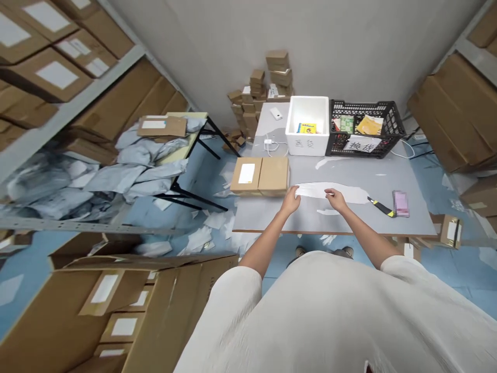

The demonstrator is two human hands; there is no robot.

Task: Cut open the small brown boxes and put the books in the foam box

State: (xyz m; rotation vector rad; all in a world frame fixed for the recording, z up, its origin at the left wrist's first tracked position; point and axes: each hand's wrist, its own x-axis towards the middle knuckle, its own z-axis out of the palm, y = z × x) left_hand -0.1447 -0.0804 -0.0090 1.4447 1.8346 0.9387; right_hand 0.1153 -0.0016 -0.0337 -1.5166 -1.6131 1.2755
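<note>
A long white strip of paper (353, 195) lies across the grey table in front of me, with uneven edges. My left hand (291, 201) is closed on its left end, close beside a taped cardboard box (274, 176) with a white label. Over the strip's middle, my right hand (337, 199) is closed, thumb and finger pinched at the paper's near edge; the exact grip is too small to see clearly. To the right of the strip rests a yellow and black utility knife (382, 208), near a pink, pixelated flat object (401, 203).
At the table's back stand a white foam box (306, 144) and a black plastic crate (367, 146) with packets inside. A white phone (276, 113) lies behind a cable. Grey parcels (116, 178) crowd the left; a large open carton (174, 311) stands at lower left. Paper scraps litter the floor.
</note>
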